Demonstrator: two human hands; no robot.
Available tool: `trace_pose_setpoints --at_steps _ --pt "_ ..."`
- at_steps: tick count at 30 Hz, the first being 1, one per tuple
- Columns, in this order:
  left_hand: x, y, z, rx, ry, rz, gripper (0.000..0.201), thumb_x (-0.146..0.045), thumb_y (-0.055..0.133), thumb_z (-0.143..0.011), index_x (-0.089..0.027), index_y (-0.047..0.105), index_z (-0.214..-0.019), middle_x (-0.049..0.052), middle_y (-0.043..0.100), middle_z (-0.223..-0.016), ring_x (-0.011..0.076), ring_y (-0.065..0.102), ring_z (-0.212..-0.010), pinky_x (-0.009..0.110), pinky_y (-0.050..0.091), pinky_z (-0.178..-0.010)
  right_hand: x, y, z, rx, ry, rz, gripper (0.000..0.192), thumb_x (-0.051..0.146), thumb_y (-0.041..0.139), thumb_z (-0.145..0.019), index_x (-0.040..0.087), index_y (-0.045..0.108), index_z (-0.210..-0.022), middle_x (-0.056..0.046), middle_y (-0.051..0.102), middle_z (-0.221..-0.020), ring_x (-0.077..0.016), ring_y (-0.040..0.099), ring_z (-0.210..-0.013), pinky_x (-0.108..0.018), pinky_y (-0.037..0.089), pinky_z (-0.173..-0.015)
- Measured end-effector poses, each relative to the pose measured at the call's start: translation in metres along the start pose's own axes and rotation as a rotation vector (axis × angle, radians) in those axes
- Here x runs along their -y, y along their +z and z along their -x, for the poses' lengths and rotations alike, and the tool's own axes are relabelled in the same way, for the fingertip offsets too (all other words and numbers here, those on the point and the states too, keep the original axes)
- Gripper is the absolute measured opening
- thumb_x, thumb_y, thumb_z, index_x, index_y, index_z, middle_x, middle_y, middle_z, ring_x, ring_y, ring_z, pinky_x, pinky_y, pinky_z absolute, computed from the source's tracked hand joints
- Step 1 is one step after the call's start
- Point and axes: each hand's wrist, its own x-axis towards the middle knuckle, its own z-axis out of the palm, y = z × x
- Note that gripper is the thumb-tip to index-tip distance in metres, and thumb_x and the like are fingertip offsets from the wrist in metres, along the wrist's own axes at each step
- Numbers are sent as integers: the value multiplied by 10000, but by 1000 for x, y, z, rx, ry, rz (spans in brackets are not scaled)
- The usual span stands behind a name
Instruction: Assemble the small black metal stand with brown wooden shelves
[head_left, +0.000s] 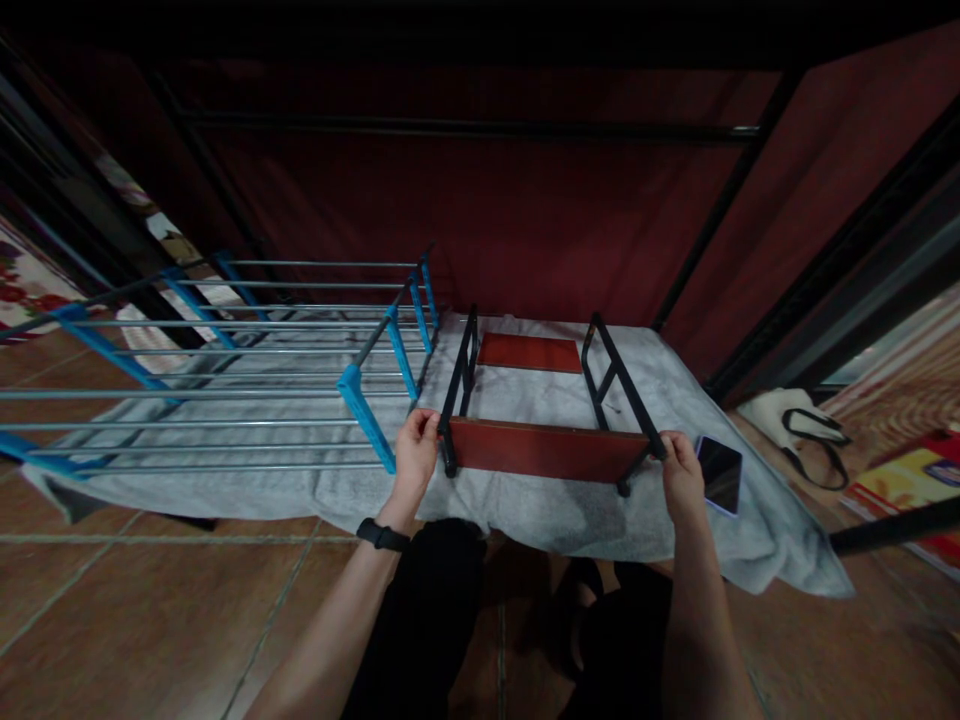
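Observation:
A small rack [547, 450] with black metal side frames and reddish-brown boards stands on the grey cloth [600, 530] in front of me. One board spans its near side, while a second board [529, 352] shows at the far side. My left hand [417, 447], with a dark band on the wrist, is closed on the near corner of the left black frame. At the near end of the right black frame, my right hand [681, 470] is closed too, its fingertips partly hidden. A dark-screened phone [720, 474] lies on the cloth just right of my right hand.
A metal-rod rack [247, 405] with blue plastic joints stretches across the left, close to my left hand. Black bed-like posts and bars [480, 127] frame a dark red curtain [480, 220] behind. On the right sit a white bag [787, 425] and a red-yellow package [911, 478].

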Motion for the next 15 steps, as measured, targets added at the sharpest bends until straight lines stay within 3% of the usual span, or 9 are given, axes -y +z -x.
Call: trace_pose_setpoints --at_steps 9,15 --pt "-11 -1 0 68 -119 80 422 -565 705 -706 -167 570 -739 -35 536 -645 83 466 -531 211 386 -517 8 -1 0 34 14 -23 400 629 555 -820 232 544 -770 35 496 -642 -156 462 -651 -290 369 -650" --pt "-8 1 -2 64 -84 14 364 -505 640 -792 -201 465 -696 -79 430 -532 72 393 -453 204 322 -464 1 -5 -4 40 36 6 436 656 561 -815 229 542 -729 38 482 -636 -144 443 -627 -280 351 -625"
